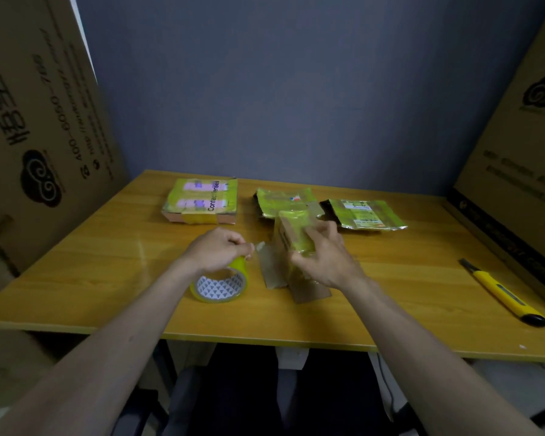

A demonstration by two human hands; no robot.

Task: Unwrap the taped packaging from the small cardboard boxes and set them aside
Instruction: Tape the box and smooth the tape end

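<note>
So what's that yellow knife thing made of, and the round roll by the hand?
The knife looks like smooth yellow plastic with a black end cap; its dark tip is probably metal. The roll looks like glossy see-through tape, since the patterned core shows through it, likely card.

Table [107, 247] was yellow-orange wood grain; wall [296, 89] dull blue-grey. Tape roll [220, 284] had yellow-green tape, white core with grey triangle pattern. Wrapped box [203, 201] yellow-green with two pale pink patches, black lettering, brown cardboard at lower edge. Held box [291, 237] brown under yellow-green tape. Two wrappers [283, 199] [365, 214] yellow-green, dark inside. Knife [504, 292] yellow, black ends. Big cartons [38, 121] brown, black print and swirl logo
</note>
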